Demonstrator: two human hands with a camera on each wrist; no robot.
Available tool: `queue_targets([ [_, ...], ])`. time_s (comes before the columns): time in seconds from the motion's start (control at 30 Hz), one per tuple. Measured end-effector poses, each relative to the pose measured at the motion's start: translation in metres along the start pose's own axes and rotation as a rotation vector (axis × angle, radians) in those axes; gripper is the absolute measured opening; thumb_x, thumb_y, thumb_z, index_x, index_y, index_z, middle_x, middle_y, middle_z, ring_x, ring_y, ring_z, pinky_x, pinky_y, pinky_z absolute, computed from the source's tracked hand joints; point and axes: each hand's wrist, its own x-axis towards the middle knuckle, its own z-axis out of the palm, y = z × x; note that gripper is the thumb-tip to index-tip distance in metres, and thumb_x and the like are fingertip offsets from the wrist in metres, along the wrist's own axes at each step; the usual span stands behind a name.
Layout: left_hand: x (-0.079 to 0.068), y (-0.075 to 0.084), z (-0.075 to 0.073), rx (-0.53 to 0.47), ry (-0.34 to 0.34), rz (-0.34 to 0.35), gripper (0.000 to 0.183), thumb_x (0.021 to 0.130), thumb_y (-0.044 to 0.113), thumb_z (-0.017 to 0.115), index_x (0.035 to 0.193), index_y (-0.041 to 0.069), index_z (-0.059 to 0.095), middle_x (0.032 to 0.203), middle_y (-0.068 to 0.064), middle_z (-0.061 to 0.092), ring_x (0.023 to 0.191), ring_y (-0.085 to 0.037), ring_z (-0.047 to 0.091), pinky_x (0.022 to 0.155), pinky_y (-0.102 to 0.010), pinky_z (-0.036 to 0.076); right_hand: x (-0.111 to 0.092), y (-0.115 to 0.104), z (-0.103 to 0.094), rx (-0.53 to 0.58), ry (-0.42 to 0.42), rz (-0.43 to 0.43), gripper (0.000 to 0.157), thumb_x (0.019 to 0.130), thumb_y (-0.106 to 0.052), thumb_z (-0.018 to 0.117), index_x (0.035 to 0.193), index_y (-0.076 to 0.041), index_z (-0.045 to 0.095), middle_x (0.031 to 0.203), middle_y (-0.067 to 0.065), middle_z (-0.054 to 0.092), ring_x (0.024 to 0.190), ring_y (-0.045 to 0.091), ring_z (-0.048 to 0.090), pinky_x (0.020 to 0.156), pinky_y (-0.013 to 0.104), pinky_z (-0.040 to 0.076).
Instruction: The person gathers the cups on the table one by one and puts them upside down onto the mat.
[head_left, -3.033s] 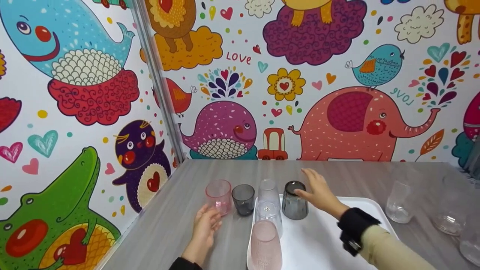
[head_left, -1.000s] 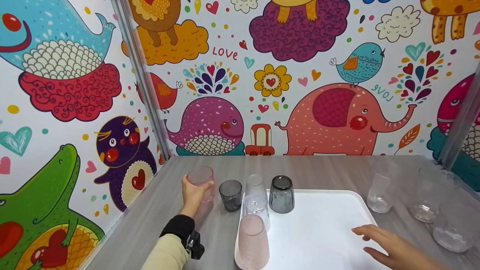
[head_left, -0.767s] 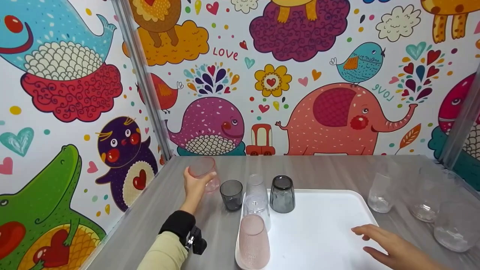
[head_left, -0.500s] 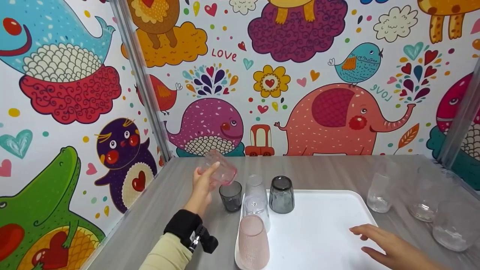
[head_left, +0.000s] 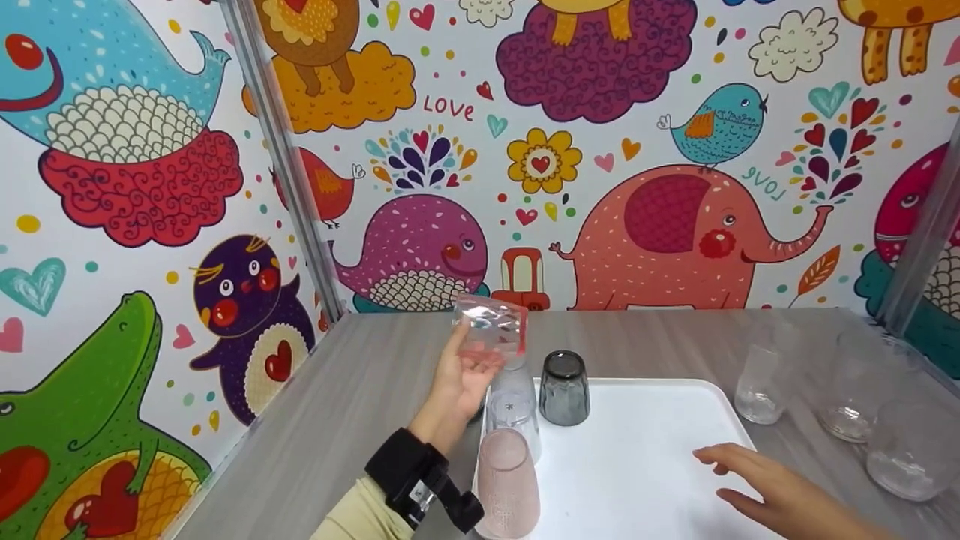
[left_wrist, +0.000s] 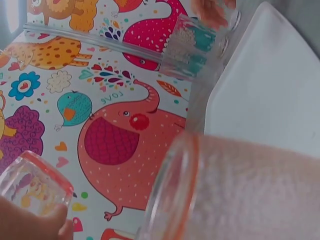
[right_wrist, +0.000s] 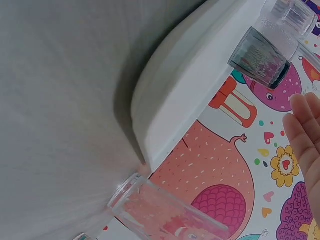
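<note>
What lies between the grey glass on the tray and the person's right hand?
Between the grey glass and the right hand, the head view shows only a bare stretch of the white tray.

Cartoon walls [head_left: 577, 232] — elephant [head_left: 675, 262], penguin [head_left: 251, 315], crocodile [head_left: 112, 375] — border a grey tabletop [head_left: 337, 390].

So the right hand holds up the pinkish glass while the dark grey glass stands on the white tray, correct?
No: in the head view, the left hand holds up the pinkish glass; the dark grey glass stands on the white tray.
</note>
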Motion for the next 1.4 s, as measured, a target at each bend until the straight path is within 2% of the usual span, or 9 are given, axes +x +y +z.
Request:
queue_targets([
  [0.1, -0.006, -0.006, 0.005, -0.026, -0.015, -0.028, 0.062, 0.090, 0.030, 0.053, 0.127, -0.009, 0.023, 0.127, -0.024, 0.029, 0.120, -0.037, 0.033, 0.106, -0.044, 0.030, 0.011, 0.001, 0.008, -0.011, 0.112, -0.064, 0.058, 0.067, 0.011, 0.070, 0.120, -0.006, 0.051, 0.110, -0.002, 0.057, 0.086, 0.005, 0.056, 0.078, 0.005, 0.042],
  [0.2, -0.010, -0.010, 0.007, -0.057, -0.040, -0.048, 0.069, 0.091, 0.030, 0.052, 0.137, -0.005, 0.014, 0.139, -0.027, 0.021, 0.129, -0.040, 0.025, 0.106, -0.045, 0.028, 0.031, 0.000, 0.019, -0.061, 0.284, -0.130, 0.059, 0.060, 0.016, 0.071, 0.114, -0.001, 0.056, 0.106, -0.001, 0.059, 0.085, 0.006, 0.057, 0.079, 0.006, 0.039],
  [0.33, -0.014, -0.017, 0.008, -0.078, -0.061, -0.084, 0.070, 0.091, 0.032, 0.051, 0.137, -0.005, 0.013, 0.139, -0.027, 0.019, 0.129, -0.039, 0.024, 0.106, -0.044, 0.029, 0.068, -0.009, 0.029, -0.074, 0.484, -0.055, 0.054, 0.058, 0.013, 0.074, 0.109, 0.002, 0.059, 0.100, -0.001, 0.062, 0.090, 0.004, 0.055, 0.084, 0.006, 0.036],
  [0.43, -0.017, -0.022, 0.007, -0.071, -0.067, -0.109, 0.070, 0.090, 0.033, 0.052, 0.137, -0.004, 0.014, 0.135, -0.026, 0.021, 0.125, -0.038, 0.028, 0.105, -0.043, 0.032, 0.098, -0.019, 0.035, 0.015, 0.573, 0.043, 0.054, 0.060, 0.009, 0.076, 0.111, 0.005, 0.057, 0.104, 0.007, 0.062, 0.100, -0.001, 0.053, 0.090, 0.005, 0.035],
  [0.53, -0.021, -0.026, 0.007, -0.067, -0.075, -0.120, 0.075, 0.090, 0.034, 0.053, 0.141, 0.000, 0.010, 0.136, -0.027, 0.020, 0.124, -0.040, 0.031, 0.103, -0.044, 0.034, 0.127, -0.028, 0.041, 0.153, 0.583, 0.145, 0.060, 0.066, 0.003, 0.076, 0.121, 0.007, 0.051, 0.114, 0.017, 0.057, 0.108, 0.007, 0.053, 0.094, 0.013, 0.038],
  [0.67, -0.025, -0.031, 0.009, -0.061, -0.089, -0.137, 0.081, 0.089, 0.034, 0.055, 0.144, 0.003, 0.005, 0.141, -0.029, 0.018, 0.125, -0.043, 0.032, 0.103, -0.045, 0.034, 0.159, -0.039, 0.046, 0.327, 0.499, 0.309, 0.074, 0.074, -0.009, 0.075, 0.136, 0.000, 0.036, 0.134, 0.020, 0.043, 0.120, 0.030, 0.046, 0.099, 0.035, 0.039],
  [0.8, -0.029, -0.034, 0.010, -0.039, -0.094, -0.166, 0.082, 0.089, 0.036, 0.056, 0.144, 0.002, 0.005, 0.143, -0.028, 0.018, 0.127, -0.040, 0.032, 0.102, -0.043, 0.036, 0.182, -0.045, 0.050, 0.449, 0.464, 0.377, 0.078, 0.077, -0.013, 0.072, 0.141, -0.005, 0.028, 0.141, 0.019, 0.033, 0.126, 0.037, 0.039, 0.100, 0.047, 0.034],
  [1.17, -0.029, -0.038, 0.012, 0.020, -0.127, -0.191, 0.076, 0.088, 0.037, 0.056, 0.142, 0.002, 0.014, 0.140, -0.027, 0.023, 0.123, -0.036, 0.036, 0.099, -0.040, 0.040, 0.190, -0.050, 0.051, 0.538, 0.539, 0.363, 0.066, 0.077, -0.007, 0.071, 0.134, 0.000, 0.037, 0.131, 0.017, 0.046, 0.119, 0.029, 0.047, 0.100, 0.042, 0.037],
  [1.4, -0.029, -0.032, 0.004, 0.199, -0.140, -0.148, 0.081, 0.089, 0.035, 0.056, 0.144, 0.003, 0.007, 0.145, -0.028, 0.016, 0.126, -0.042, 0.032, 0.104, -0.042, 0.032, 0.180, -0.047, 0.044, 0.486, 0.573, 0.360, 0.063, 0.076, -0.003, 0.071, 0.131, 0.001, 0.040, 0.123, 0.016, 0.052, 0.109, 0.025, 0.052, 0.090, 0.017, 0.043],
])
